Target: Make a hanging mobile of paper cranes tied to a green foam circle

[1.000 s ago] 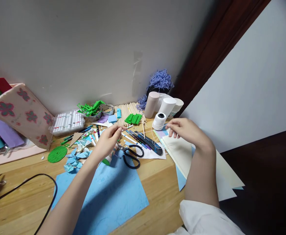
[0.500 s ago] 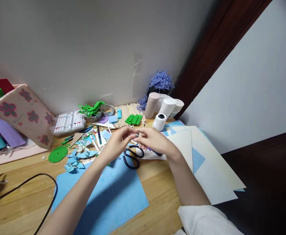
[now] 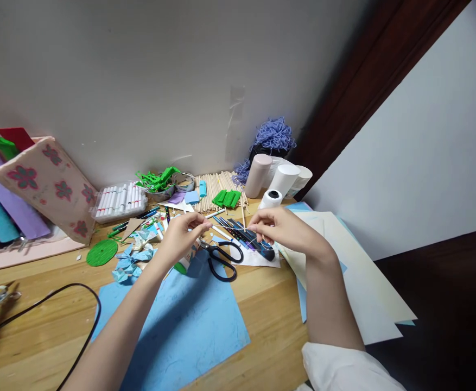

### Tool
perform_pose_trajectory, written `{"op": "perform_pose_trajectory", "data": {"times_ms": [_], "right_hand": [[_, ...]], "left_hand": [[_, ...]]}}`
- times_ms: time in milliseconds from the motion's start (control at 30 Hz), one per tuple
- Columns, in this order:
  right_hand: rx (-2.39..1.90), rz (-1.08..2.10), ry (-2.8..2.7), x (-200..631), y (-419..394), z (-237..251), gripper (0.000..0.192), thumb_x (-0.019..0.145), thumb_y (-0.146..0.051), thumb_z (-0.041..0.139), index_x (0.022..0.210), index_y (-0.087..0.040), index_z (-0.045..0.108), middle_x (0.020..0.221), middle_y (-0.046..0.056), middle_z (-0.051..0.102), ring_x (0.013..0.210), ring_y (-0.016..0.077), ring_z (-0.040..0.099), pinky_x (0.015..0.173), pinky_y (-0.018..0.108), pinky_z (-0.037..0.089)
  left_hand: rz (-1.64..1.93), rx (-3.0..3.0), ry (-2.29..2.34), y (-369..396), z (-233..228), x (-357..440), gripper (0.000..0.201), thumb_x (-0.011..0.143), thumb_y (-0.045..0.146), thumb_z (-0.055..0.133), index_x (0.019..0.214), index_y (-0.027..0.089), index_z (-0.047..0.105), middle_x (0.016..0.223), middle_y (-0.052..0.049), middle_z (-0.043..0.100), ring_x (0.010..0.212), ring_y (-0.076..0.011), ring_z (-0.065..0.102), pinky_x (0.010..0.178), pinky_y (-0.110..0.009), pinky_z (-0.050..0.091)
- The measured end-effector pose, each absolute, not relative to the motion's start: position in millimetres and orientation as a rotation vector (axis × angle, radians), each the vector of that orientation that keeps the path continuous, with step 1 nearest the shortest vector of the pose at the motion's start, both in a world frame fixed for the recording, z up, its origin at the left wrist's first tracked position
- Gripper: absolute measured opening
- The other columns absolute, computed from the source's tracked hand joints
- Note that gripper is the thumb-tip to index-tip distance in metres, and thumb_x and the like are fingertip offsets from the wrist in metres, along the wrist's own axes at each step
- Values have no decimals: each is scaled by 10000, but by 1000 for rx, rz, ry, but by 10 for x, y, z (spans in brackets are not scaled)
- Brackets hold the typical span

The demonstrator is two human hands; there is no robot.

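My left hand (image 3: 181, 237) hovers above the table's middle, thumb and forefinger pinched on one end of a thin white thread (image 3: 225, 231). My right hand (image 3: 283, 228) pinches the same thread a short way to the right, so it stretches between the hands over the pens. A white thread spool (image 3: 271, 199) stands just behind my right hand. Black scissors (image 3: 221, 256) lie shut-handled on the table below the gap between the hands. A small tube with a green end (image 3: 182, 265) lies under my left hand.
A blue paper sheet (image 3: 189, 326) lies in front. Cream and blue sheets (image 3: 368, 293) overhang the right edge. Pens (image 3: 241, 237), wooden sticks (image 3: 213, 187), a marker box (image 3: 119, 201), cups (image 3: 280, 179), purple yarn (image 3: 274, 134) and a black cable (image 3: 58, 296) crowd the table.
My hands met at the middle half a second ago; now they have drawn apart, right hand moving right, with thread stretched between them. The view shifted slightly.
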State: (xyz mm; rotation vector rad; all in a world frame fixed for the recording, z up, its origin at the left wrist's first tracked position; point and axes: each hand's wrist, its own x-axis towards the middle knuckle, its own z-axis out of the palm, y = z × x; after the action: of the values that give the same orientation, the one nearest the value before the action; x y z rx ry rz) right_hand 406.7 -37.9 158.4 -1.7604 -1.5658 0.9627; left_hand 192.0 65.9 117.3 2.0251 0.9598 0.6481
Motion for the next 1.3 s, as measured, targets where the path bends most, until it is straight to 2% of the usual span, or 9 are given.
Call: {"op": "perform_pose_trajectory", "data": {"times_ms": [100,233,400,633,767,900,1000,1167,1300], "right_hand": [[-1824,760,-1685,4001,-357,1533,196,755,-330,595,886,-206,671,764,31,655,625,143,570,561,253,405],[-1692,743,-1673,3742,-245,1390,436,714,-347,648,1129,-225,589,766,14,648,584,128,546,570,249,401],[-1468,1021,-1511,3506,-115,1222,203,801,-263,511,914,-193,664,675,2,636,532,110,552,525,228,432],[-1452,928,-1260,3664,-79,1259,259,796,-356,534,886,-156,671,657,30,646,497,99,504,461,213,429],[-1457,897,-1244,3732,-67,1282,300,797,-379,521,897,-137,668,737,53,663,481,89,489,400,199,382],[-1441,922,-1243,3751,-68,1275,298,797,-350,518,945,-128,651,827,68,664,488,82,483,398,198,375],[-1433,923,-1248,3760,-73,1278,296,805,-333,514,1001,-141,626,746,37,639,484,83,464,412,201,362],[-1420,872,-1295,3733,-81,1316,277,837,-367,489,915,-156,653,539,-35,491,472,82,422,443,202,327],[-1386,906,-1258,3617,-81,1332,287,830,-392,509,904,-171,675,575,-22,528,483,84,438,439,201,329]], "left_hand": [[668,2074,923,640,1167,1932,283,769,428,558,714,156,609,724,-28,649,683,-145,574,641,-236,423],[626,2111,808,583,1185,1988,278,785,417,538,700,160,603,676,-10,626,632,-125,541,596,-219,398],[591,2059,789,593,1241,2007,318,782,456,515,703,157,590,669,-14,614,627,-133,536,582,-223,395],[313,2197,1212,972,1078,1896,499,802,595,347,748,165,594,753,-74,631,700,-205,557,599,-276,366],[-72,2167,1230,1207,876,1947,408,638,556,594,742,163,632,775,-93,657,709,-230,579,583,-275,370],[-131,2104,1202,1281,761,2020,328,470,382,745,707,177,647,679,-49,659,660,-220,589,556,-261,390],[-107,2058,1199,1252,751,2007,254,516,314,717,711,170,638,642,-38,654,642,-207,595,558,-259,412],[150,1968,1041,1049,902,1861,378,698,329,591,1029,148,560,766,-48,659,697,-185,611,579,-261,461],[524,1929,752,735,1118,1766,375,763,272,543,1130,196,518,994,-65,623,899,-181,589,788,-297,468]]}}
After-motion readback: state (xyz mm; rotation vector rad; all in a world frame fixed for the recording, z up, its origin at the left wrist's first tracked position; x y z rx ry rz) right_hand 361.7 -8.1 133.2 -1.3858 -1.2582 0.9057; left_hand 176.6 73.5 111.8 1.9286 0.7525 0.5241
